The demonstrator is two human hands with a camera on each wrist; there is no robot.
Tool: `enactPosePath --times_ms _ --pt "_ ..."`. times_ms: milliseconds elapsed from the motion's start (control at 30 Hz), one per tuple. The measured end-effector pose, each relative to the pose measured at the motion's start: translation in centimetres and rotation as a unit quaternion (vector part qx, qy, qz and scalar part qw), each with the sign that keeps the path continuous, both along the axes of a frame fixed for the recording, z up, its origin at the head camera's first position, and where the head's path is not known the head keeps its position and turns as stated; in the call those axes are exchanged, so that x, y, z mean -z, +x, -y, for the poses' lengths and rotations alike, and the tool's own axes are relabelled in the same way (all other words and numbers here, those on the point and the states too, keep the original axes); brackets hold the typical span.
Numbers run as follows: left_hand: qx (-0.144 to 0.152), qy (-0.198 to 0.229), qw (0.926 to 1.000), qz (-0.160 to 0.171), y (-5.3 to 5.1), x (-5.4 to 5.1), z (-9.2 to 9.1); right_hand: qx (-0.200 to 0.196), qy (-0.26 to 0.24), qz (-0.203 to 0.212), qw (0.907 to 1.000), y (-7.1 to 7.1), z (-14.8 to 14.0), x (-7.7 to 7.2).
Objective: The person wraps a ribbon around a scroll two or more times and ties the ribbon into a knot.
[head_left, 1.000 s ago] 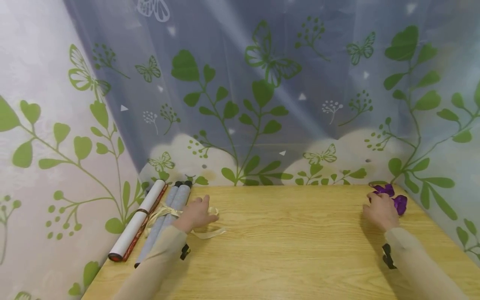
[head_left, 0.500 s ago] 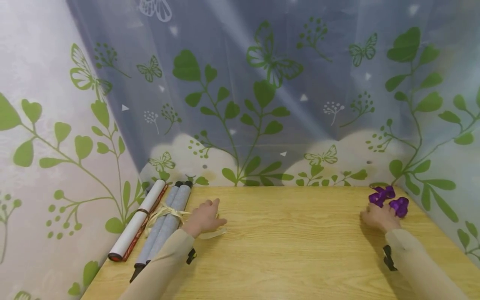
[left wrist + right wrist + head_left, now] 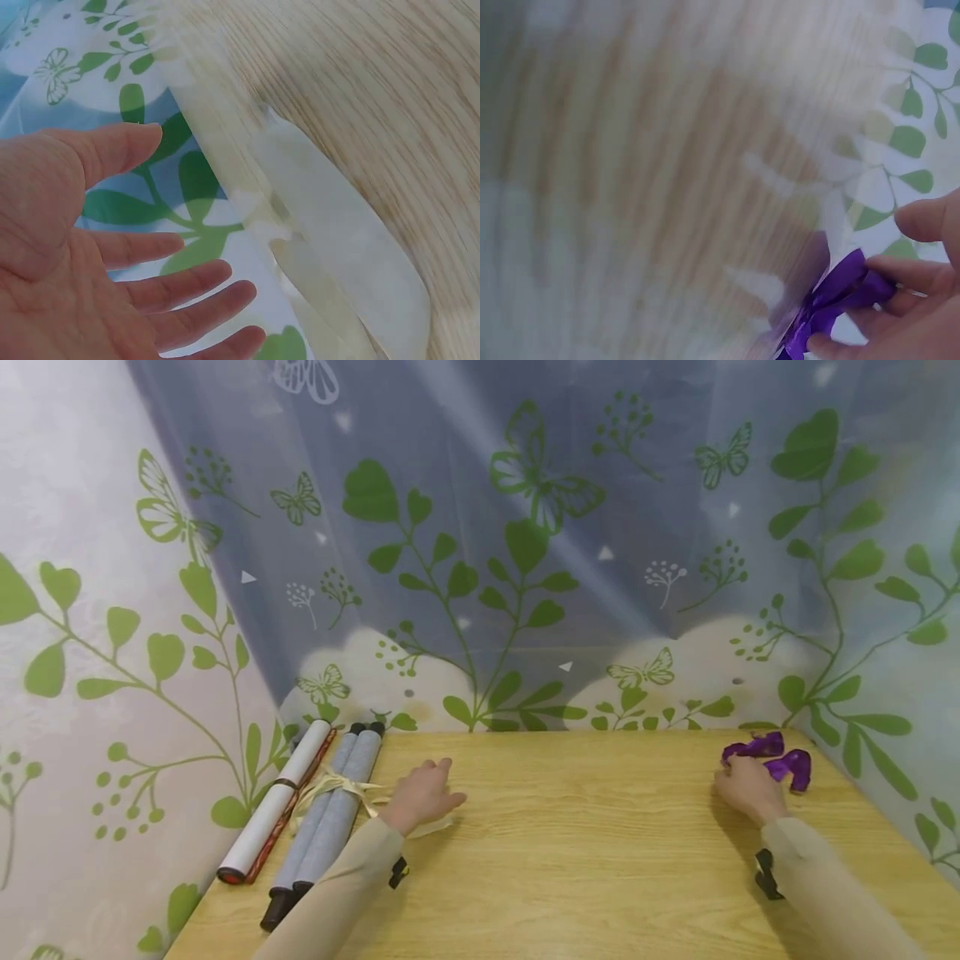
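My left hand (image 3: pixel 422 797) hovers over the table just right of two grey-blue scrolls (image 3: pixel 337 814), its fingers spread and holding nothing. A cream ribbon (image 3: pixel 330 785) is looped across those scrolls. In the left wrist view, a loose pale ribbon tail (image 3: pixel 352 240) lies on the wood beside my open palm. At the table's right rear, my right hand (image 3: pixel 752 787) has its partly curled fingers on a crumpled purple ribbon (image 3: pixel 791 767). The right wrist view shows the purple ribbon (image 3: pixel 844 294) at the fingers, while the thumb stands apart.
Left of the grey-blue scrolls lies a white scroll (image 3: pixel 277 802) with a dark band and end cap, a reddish strip alongside. The wood-grain table (image 3: pixel 570 843) ends at a patterned curtain (image 3: pixel 525 610) at the back. Patterned sheets also flank both sides.
My left hand has moved right, away from the scrolls and the cream ribbon, uncovering them. My right hand has shifted slightly left, and the purple ribbon has moved left and changed shape.
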State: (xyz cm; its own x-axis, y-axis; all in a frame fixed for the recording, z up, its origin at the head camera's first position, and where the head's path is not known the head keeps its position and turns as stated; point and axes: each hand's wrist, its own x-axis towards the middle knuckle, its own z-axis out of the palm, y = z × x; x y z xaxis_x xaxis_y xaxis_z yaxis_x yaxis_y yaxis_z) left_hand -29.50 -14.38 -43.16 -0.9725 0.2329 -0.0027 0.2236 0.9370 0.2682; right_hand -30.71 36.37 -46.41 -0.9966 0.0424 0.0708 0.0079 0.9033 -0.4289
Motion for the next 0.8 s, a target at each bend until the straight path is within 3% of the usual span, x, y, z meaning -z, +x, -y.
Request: enactPosePath --times_ms 233,367,600,800 --pt "0.021 0.004 0.9997 -0.006 0.1 -0.4 -1.1 -0.033 -0.036 -0.088 0.9949 -0.4 2.6 -0.4" --pt "0.039 0.022 0.9988 -0.02 0.0 -0.5 -1.9 -0.058 -0.079 -0.115 0.9885 -0.7 4.1 -0.9" --pt "0.079 0.072 0.9933 -0.043 0.0 -0.6 -3.9 -0.104 -0.16 -0.074 0.9787 -0.8 7.6 -2.4" --pt "0.119 0.105 0.9851 -0.067 0.2 -0.6 -6.2 -0.126 -0.272 0.005 0.954 -0.4 10.6 -3.6"
